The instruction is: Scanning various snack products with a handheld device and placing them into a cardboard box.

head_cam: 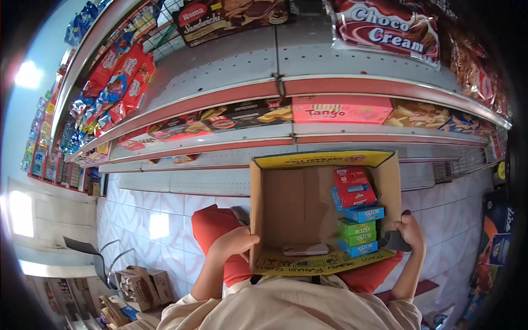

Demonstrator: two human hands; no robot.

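An open cardboard box [303, 202] with yellow printed flaps is in front of my body, above my red-clad legs. My left hand [239, 243] grips the box's left wall, with the thumb over the edge. At the right wall, my right hand [408, 231] is curled against the outer edge; its fingertips are partly hidden. Inside, along the right side, lie a red packet [355, 187], a blue Astor packet [365, 214], green Astor packets [357, 233] and another blue Astor packet [358, 248]. A flat pinkish item [305, 249] rests by the near wall.
Ahead are store shelves [231, 84] with red edges, holding red biscuit packs [123, 78], a pink Tango box [342, 109] and a Choco Cream bag [385, 31]. A dark chair [97, 264] and cardboard boxes [142, 286] stand at lower left. Below is a tiled floor [165, 206].
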